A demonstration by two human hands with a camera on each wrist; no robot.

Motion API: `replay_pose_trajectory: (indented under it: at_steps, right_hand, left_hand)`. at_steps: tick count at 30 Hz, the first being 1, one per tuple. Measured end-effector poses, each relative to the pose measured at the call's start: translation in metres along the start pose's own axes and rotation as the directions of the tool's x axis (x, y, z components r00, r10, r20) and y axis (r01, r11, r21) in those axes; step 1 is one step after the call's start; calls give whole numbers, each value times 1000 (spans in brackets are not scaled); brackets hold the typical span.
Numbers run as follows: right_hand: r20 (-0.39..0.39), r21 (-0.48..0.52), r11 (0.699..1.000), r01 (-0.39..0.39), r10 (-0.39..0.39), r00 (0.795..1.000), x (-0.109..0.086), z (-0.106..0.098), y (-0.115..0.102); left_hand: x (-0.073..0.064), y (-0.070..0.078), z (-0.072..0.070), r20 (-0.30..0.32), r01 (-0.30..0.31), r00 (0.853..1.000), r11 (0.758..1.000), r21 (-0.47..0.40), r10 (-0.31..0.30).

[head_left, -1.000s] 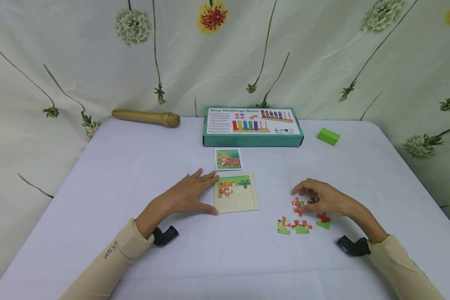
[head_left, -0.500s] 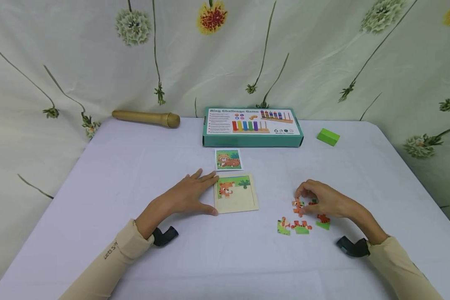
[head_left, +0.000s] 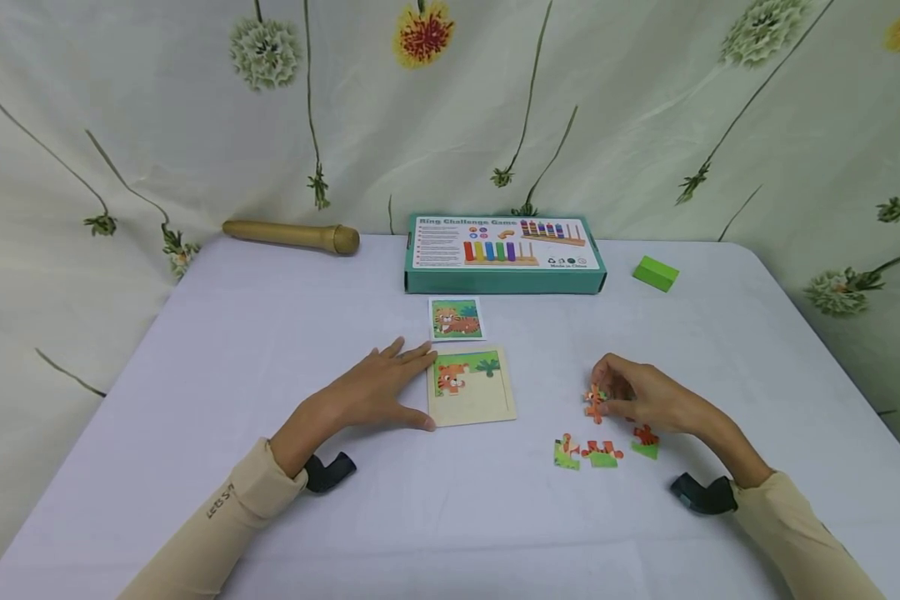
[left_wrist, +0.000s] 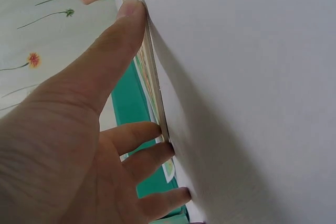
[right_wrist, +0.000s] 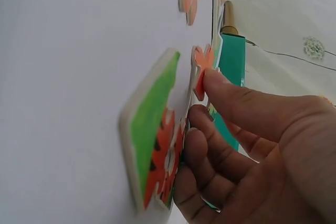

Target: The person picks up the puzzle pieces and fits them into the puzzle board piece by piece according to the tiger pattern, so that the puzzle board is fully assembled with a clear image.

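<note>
My left hand [head_left: 381, 387] lies spread at the left side of a square wooden puzzle board [head_left: 487, 406], thumb and fingertips touching its edge. Tiger-head and green leaf pieces fill the board's upper part; the lower part is bare wood. In my right hand [head_left: 654, 400] an orange tiger puzzle piece [head_left: 593, 406] is pinched between thumb and fingers, seen tilted in the right wrist view [right_wrist: 200, 72]. Close below it lie a green-and-orange piece [head_left: 567, 452], a wider piece [head_left: 602, 455] and a striped piece [head_left: 646, 442]. Another piece is mostly hidden under the right hand.
A printed tiger card [head_left: 457, 320] lies just behind the board. Behind that stands a teal game box [head_left: 506, 282], with a gold microphone-shaped object [head_left: 291, 236] to its left and a green block [head_left: 656, 273] to its right. A flowered cloth hangs at the back.
My right fingers have closed on the orange tiger piece and shifted it slightly up, away from the nearer pieces. The left hand has stayed at the board.
</note>
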State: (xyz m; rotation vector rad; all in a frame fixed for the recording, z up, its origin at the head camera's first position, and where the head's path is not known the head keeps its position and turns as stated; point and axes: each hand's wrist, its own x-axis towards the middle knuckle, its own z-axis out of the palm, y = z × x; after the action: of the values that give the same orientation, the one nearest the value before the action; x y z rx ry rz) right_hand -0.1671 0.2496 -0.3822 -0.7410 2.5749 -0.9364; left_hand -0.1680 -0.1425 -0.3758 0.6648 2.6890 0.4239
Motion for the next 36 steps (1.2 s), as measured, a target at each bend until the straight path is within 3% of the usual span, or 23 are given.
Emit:
replay_pose_trajectory:
  at_steps: [10,17,27,36]
  right_hand:
    - [-107,-13,1000,2,-4,994,2,-1,-4]
    - [-134,43,999,3,2,991,8,-4,-9]
    - [-131,70,995,65,-55,990,23,-2,-23]
    - [-71,101,992,72,-65,995,43,3,-41]
  left_hand:
    - [0,1,0,-4,1,1000,1000,-8,-1]
    - [0,1,0,-8,-3,1000,1000,-1,3]
    - [0,2,-1,6,3,1000,1000,-14,-3]
    - [0,1,-1,6,1,1000,1000,-14,-1]
